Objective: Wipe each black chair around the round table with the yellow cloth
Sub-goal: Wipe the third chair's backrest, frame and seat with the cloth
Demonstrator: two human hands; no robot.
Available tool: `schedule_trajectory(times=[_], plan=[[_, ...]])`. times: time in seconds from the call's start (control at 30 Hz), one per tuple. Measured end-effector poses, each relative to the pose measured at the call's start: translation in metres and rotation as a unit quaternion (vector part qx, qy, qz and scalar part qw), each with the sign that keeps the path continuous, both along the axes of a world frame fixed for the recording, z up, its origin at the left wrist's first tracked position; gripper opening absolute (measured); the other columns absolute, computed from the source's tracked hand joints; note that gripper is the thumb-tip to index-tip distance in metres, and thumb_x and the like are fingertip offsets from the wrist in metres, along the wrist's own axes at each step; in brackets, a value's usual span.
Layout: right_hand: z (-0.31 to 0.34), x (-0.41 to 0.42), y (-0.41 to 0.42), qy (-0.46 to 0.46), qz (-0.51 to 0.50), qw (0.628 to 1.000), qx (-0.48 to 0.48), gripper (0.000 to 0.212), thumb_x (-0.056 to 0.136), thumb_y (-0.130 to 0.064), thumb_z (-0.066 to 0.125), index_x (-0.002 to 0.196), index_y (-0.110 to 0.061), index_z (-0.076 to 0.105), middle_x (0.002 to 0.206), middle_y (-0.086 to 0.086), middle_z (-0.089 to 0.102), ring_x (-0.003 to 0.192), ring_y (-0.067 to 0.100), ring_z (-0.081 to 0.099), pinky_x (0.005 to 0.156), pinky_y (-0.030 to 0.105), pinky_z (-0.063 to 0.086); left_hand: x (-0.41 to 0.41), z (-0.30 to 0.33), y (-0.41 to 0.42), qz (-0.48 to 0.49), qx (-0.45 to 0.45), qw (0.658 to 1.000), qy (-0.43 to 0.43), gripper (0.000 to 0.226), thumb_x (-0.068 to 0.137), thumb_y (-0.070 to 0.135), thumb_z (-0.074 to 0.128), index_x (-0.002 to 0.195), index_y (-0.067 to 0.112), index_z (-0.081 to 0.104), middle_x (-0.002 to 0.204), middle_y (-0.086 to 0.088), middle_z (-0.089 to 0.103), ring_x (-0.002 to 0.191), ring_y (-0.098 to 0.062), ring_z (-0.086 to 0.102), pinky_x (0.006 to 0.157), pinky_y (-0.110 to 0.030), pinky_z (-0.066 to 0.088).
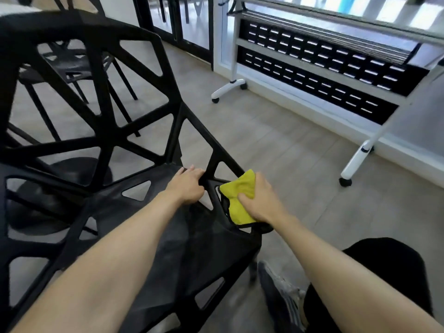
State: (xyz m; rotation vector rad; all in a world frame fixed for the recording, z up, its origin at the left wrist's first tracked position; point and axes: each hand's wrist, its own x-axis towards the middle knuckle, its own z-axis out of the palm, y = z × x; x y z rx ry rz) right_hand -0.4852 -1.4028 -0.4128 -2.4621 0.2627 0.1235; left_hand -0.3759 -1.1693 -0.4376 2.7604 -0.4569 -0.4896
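Two hands work our black chair point(134, 236): left hand point(187, 186) grips its strut, right hand point(262, 200) clutches the crumpled yellow cloth point(236, 193) against its openwork edge.

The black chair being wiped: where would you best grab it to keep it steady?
Grip a strut of the chair where back meets seat, from above, as the left hand does: the open lattice lets fingers curl round a bar. The right hand presses the cloth alongside.
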Motion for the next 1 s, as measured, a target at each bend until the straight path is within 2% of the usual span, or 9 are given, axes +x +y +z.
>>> schedule_trajectory(times=[0.13,0.33,0.43,0.53,0.67,0.77,0.87,0.93,1.0], plan=[[0.034,0.004,-0.017,0.111,0.086,0.985,-0.104,0.062,0.092,-0.050,0.074,0.139,-0.016,0.051,0.135,0.012,0.065,0.124,0.038,0.061,0.096,0.043,0.053,-0.023,-0.001,-0.002,0.002,0.010,1.000,-0.005,0.067,0.089,0.017,0.056,0.155,0.023,0.047,0.159,-0.009,0.050,0.159,-0.024,0.032,0.134,-0.042,0.010],[0.088,-0.021,0.000,0.018,-0.020,0.966,-0.256,0.039,0.067,-0.044,0.090,0.088,-0.019,0.069,0.084,0.004,0.063,0.090,0.032,0.071,0.065,0.031,0.047,-0.077,0.018,-0.010,-0.032,-0.033,0.998,0.040,0.072,0.092,0.019,0.059,0.162,0.024,0.041,0.162,-0.009,0.042,0.155,-0.030,0.036,0.130,-0.041,0.026],[0.116,-0.005,0.026,-0.078,-0.088,0.985,-0.127,0.047,0.070,-0.050,0.084,0.098,-0.016,0.067,0.093,0.007,0.064,0.091,0.032,0.065,0.071,0.034,0.049,-0.093,0.039,0.008,-0.021,-0.063,0.996,0.052,0.057,0.097,0.026,0.062,0.153,0.031,0.052,0.147,-0.001,0.059,0.135,-0.027,0.057,0.108,-0.039,0.049],[0.130,0.023,0.065,-0.008,-0.080,0.991,0.111,0.052,0.071,-0.048,0.084,0.107,-0.014,0.069,0.102,0.003,0.071,0.093,0.023,0.068,0.079,0.036,0.058,-0.095,0.067,0.048,0.029,-0.091,0.995,-0.012,0.027,0.096,0.038,0.060,0.117,0.026,0.071,0.116,-0.003,0.077,0.111,-0.030,0.070,0.086,-0.041,0.056],[0.119,0.035,0.125,0.110,-0.101,0.919,0.365,0.039,0.078,-0.020,0.086,0.110,-0.005,0.070,0.106,0.012,0.076,0.091,0.028,0.076,0.085,0.046,0.064,-0.080,0.121,0.132,0.119,-0.092,0.980,-0.129,0.028,0.098,0.026,0.060,0.119,0.023,0.078,0.123,0.001,0.077,0.118,-0.023,0.069,0.091,-0.034,0.052],[0.118,0.044,0.169,0.123,-0.101,0.882,0.444,0.043,0.076,-0.012,0.082,0.116,-0.002,0.070,0.115,0.016,0.076,0.099,0.032,0.075,0.095,0.050,0.062,-0.067,0.155,0.204,0.169,-0.092,0.956,-0.220,0.031,0.100,0.019,0.059,0.124,0.026,0.076,0.128,0.006,0.074,0.123,-0.018,0.067,0.106,-0.039,0.053],[0.142,0.061,0.213,0.071,-0.087,0.875,0.470,0.037,0.075,-0.007,0.086,0.109,-0.003,0.070,0.108,0.013,0.074,0.092,0.027,0.073,0.087,0.044,0.062,-0.049,0.184,0.264,0.245,-0.070,0.898,-0.359,0.024,0.102,0.027,0.057,0.121,0.026,0.072,0.123,0.003,0.065,0.119,-0.020,0.060,0.099,-0.042,0.051],[0.170,0.073,0.235,-0.002,-0.073,0.879,0.472,0.039,0.083,-0.008,0.085,0.118,-0.008,0.068,0.099,0.004,0.071,0.086,0.018,0.069,0.073,0.034,0.059,-0.034,0.205,0.292,0.309,-0.046,0.841,-0.442,0.024,0.105,0.036,0.050,0.118,0.023,0.065,0.124,-0.001,0.058,0.118,-0.025,0.055,0.096,-0.044,0.046],[0.204,0.083,0.251,-0.138,-0.086,0.883,0.441,0.047,0.083,-0.022,0.087,0.125,-0.018,0.066,0.102,-0.005,0.071,0.092,0.014,0.070,0.082,0.036,0.060,-0.016,0.225,0.310,0.391,-0.125,0.803,-0.432,0.027,0.108,0.041,0.049,0.119,0.020,0.060,0.126,-0.004,0.053,0.115,-0.027,0.053,0.099,-0.046,0.044]])
